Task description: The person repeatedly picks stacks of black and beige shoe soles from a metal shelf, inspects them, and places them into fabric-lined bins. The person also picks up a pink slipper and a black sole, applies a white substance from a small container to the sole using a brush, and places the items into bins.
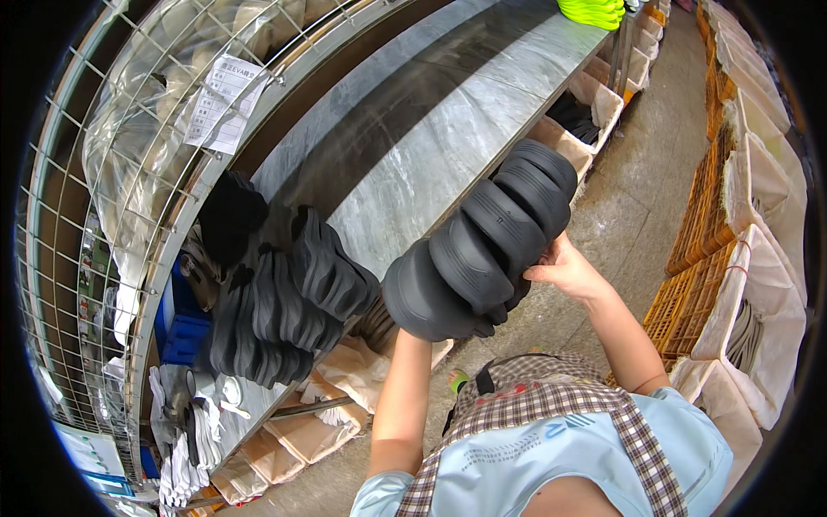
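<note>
Between my two hands is a curved stack of black foam shoe soles (495,241), nested one against another with their rounded ends toward me. My right hand (560,267) is closed on the stack's right side, its thumb along the edge and other fingers partly behind. At the lower left end, my left hand (413,338) reaches under and supports the stack; its fingers are hidden beneath the soles. On the metal table to the left stand more rows of dark soles (280,314), close to my left forearm.
The grey metal table (413,164) runs away to the far right, with bright yellow-green pieces (593,12) at its end. A wire mesh rack (95,164) rises at left. Below it are white gloves (185,465) and a blue bin (181,323). Lined wicker baskets (689,284) line the right side.
</note>
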